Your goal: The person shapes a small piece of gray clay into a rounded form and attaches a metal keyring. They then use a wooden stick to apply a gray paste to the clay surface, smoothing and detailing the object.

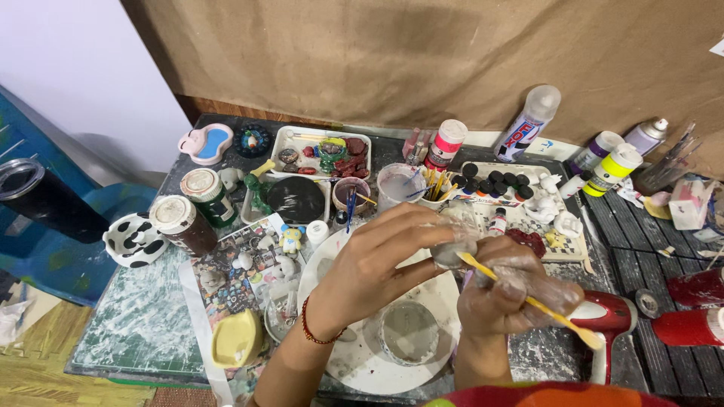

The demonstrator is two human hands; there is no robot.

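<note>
My left hand (381, 260), with a red thread bracelet at the wrist, holds a small pale figurine (450, 252) by the fingertips above a round white plate (354, 362). My right hand (509, 290), in a thin clear plastic glove, grips a yellow-handled brush (543, 305) whose tip touches the figurine. A clear round dish (408, 332) sits on the plate just below both hands.
Paint bottles (449, 143), black-capped pots (494, 182), jars (183, 224), a cup of brushes (434, 192), white trays with painted pieces (323, 154) and small figurines crowd the table. A red hair dryer (611, 320) lies at right; a yellow mould (236, 339) lies at left.
</note>
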